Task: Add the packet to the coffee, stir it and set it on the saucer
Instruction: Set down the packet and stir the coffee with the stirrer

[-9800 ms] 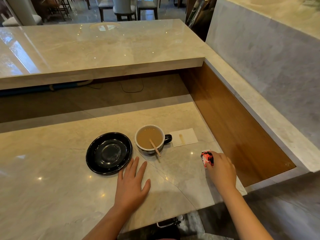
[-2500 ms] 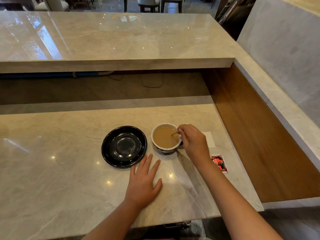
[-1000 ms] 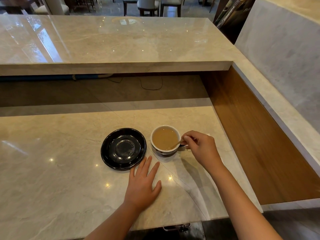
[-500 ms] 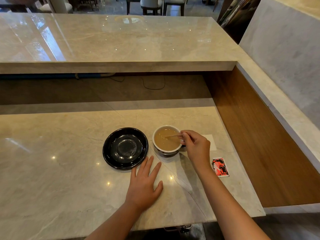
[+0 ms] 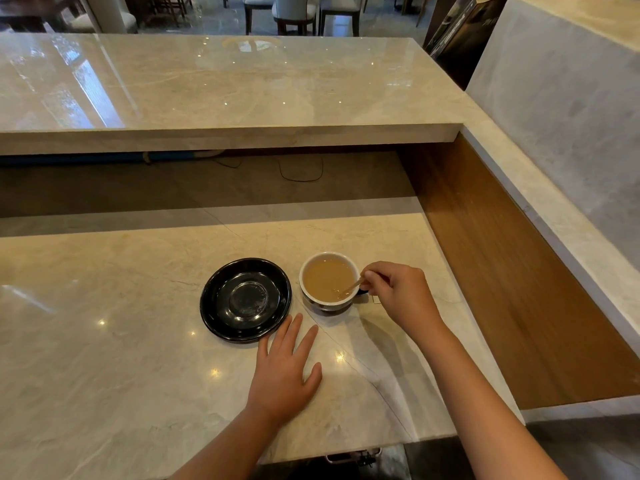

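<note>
A cup, white inside and dark outside, holds light brown coffee and stands on the marble counter. Just left of it lies an empty black saucer. My right hand is at the cup's right side, pinching a thin wooden stir stick whose tip dips into the coffee. My left hand lies flat on the counter, palm down, fingers apart, just below the saucer and cup. My right arm hides the red packet and most of the white napkin.
The lower marble counter ends at a near edge below my arms. A raised marble bar top overhangs behind. A wooden side panel walls the right side. Chairs stand beyond the bar.
My right hand has swung the stick from the cup's upper right to its lower right, a stirring motion. The left hand, cup and saucer have stayed in place.
</note>
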A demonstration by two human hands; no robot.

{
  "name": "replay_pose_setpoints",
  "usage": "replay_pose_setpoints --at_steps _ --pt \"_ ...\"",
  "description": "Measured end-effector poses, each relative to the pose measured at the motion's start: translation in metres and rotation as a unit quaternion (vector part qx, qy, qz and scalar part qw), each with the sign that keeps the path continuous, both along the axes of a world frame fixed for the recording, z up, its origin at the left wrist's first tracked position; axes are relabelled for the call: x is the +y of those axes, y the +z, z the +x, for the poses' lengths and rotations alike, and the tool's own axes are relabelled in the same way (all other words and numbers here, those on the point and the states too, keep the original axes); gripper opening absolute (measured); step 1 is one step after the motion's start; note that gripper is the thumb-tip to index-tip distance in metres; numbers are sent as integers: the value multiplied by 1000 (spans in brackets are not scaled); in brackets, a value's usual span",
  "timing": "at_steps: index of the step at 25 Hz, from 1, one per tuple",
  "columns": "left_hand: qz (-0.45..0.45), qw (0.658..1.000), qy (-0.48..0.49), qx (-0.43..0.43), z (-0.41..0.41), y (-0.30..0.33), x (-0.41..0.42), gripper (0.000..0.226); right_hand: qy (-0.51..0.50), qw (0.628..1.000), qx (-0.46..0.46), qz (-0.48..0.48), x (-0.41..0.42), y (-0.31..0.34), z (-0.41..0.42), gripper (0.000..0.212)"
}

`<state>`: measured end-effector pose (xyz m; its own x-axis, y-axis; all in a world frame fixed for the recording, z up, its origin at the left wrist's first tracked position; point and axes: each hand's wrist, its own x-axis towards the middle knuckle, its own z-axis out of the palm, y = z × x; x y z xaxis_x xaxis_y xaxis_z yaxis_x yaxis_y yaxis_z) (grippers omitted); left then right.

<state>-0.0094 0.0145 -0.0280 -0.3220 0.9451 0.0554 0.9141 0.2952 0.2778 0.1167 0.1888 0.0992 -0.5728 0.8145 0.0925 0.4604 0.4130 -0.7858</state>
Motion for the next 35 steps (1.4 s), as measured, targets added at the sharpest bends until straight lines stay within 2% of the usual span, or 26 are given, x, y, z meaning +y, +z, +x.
replay_pose_setpoints --at_steps 3,9,16,24,27,28,30,32,33,35 --pt "-5 1000 2 4 0 0 1 60 -44 991 68 -106 -6 1 2 19" --pt "-9 1000 6 -2 0 0 1 60 -116 963 150 -193 -2 5 20 14" --pt "-15 1000 9 -15 0 2 1 64 -186 946 174 -199 14 11 51 17" --pt "-15 999 11 -34 0 1 1 63 -200 941 204 -182 16 17 69 13" --pt "-15 999 10 -30 0 1 1 63 -191 954 199 -113 19 17 82 14" --pt "-15 999 9 -31 0 1 0 63 -180 967 166 -64 19 13 85 16" --pt "-15 999 9 -33 0 0 0 63 -136 984 73 91 17 1 89 18" --pt "-15 999 10 -33 0 1 1 63 -67 967 13 244 17 -16 91 16" --pt "-18 999 10 -34 0 2 1 64 -29 957 -2 287 17 -24 92 13" --pt "-29 999 7 -26 -1 3 1 65 26 942 -28 332 16 -40 95 22"
